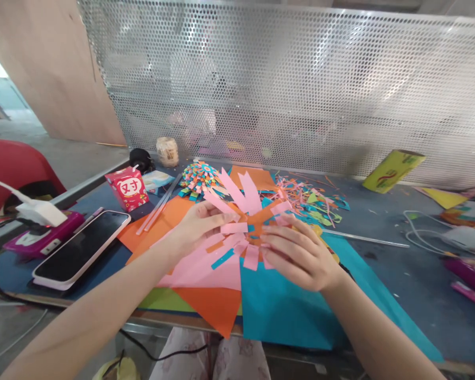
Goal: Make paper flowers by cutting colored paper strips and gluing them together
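A paper flower (241, 228) of pink, orange and blue strips is held up between my two hands over the desk. My left hand (206, 221) grips its left side, thumb and fingers closed on the strips. On its right side my right hand (296, 252) has its fingers curled around the petals; some fingertips are hidden behind the paper. Beneath lie a pink sheet (206, 272), a blue sheet (288, 311) and orange sheets (217, 306). Just behind stands a finished-looking multicoloured paper flower ball (200, 178).
A heap of shredded paper strips (304, 198) lies behind my right hand. Clear sticks (158, 206), a red packet (127, 187) and a phone (81, 248) on the left. A yellow-green tube (393, 171) leans before the perforated metal screen (261, 89).
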`<action>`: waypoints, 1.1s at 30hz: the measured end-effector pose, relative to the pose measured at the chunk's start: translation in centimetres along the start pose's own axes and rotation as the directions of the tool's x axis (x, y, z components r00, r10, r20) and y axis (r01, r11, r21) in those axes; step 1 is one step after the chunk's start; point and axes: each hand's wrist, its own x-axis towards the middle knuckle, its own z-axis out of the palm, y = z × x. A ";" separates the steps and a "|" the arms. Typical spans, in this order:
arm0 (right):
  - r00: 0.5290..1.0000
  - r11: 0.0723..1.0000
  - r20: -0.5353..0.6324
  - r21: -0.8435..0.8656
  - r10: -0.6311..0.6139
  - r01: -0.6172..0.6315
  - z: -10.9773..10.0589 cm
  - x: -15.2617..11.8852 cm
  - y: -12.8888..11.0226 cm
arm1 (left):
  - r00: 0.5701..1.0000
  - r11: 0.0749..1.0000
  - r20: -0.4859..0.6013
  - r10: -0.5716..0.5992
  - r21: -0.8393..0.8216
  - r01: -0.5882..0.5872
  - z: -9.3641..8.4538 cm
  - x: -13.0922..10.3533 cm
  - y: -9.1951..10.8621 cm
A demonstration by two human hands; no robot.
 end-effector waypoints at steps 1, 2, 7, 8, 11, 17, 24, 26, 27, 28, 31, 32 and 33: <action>0.996 0.993 -0.028 0.081 0.089 -0.087 0.3 -0.2 0.1 | 1.000 1.000 0.009 0.020 -0.018 -0.020 0.0 0.0 0.2; 0.977 0.966 -0.076 0.181 0.200 -0.184 0.6 -0.4 0.2 | 0.999 0.999 0.021 0.037 -0.039 -0.036 0.0 0.0 0.4; 0.464 0.449 -0.171 0.665 0.869 -0.597 1.7 -0.7 0.9 | 0.990 0.999 0.135 0.024 -0.045 -0.018 -0.5 0.2 0.3; 0.341 0.296 -0.098 0.746 0.935 -0.596 1.8 -0.6 1.0 | 0.982 0.999 0.184 0.042 -0.031 -0.037 -0.7 0.3 0.1; 0.122 -0.115 0.190 0.881 0.974 -0.458 1.9 -0.3 1.4 | 0.926 0.998 0.374 0.045 0.015 -0.054 -1.1 0.1 -0.4; 0.008 -0.426 0.440 0.874 0.898 -0.231 2.0 -0.2 1.4 | 0.830 0.978 0.519 -0.204 0.067 0.199 -2.0 -0.7 1.6; 0.376 -0.194 0.334 0.911 0.864 -0.364 1.9 -0.9 2.0 | 0.876 0.921 -0.342 0.341 -0.068 -0.385 -3.8 2.3 2.8; 0.531 -0.027 0.251 0.919 0.809 -0.394 1.6 -0.9 2.2 | 0.879 0.925 -0.289 0.380 0.091 -0.370 -3.9 3.1 2.3; 0.590 0.034 0.233 0.913 0.773 -0.406 1.4 -0.9 2.2 | 0.897 0.914 -0.193 0.398 0.172 -0.368 -3.8 3.3 1.9; 0.637 0.073 0.235 0.905 0.734 -0.419 1.2 -0.9 2.1 | 0.916 0.898 -0.071 0.394 0.241 -0.368 -3.5 3.4 1.6; 0.737 0.111 0.285 0.892 0.613 -0.438 0.6 -0.8 1.7 | 0.922 0.852 0.289 0.258 0.381 -0.358 -2.4 2.7 0.5; 0.757 0.113 0.304 0.889 0.579 -0.443 0.6 -0.8 1.6 | 0.910 0.847 0.369 0.190 0.408 -0.342 -2.0 2.3 0.1; 0.772 0.117 0.319 0.886 0.549 -0.449 0.6 -0.7 1.4 | 0.896 0.846 0.428 0.119 0.429 -0.317 -1.6 2.0 -0.4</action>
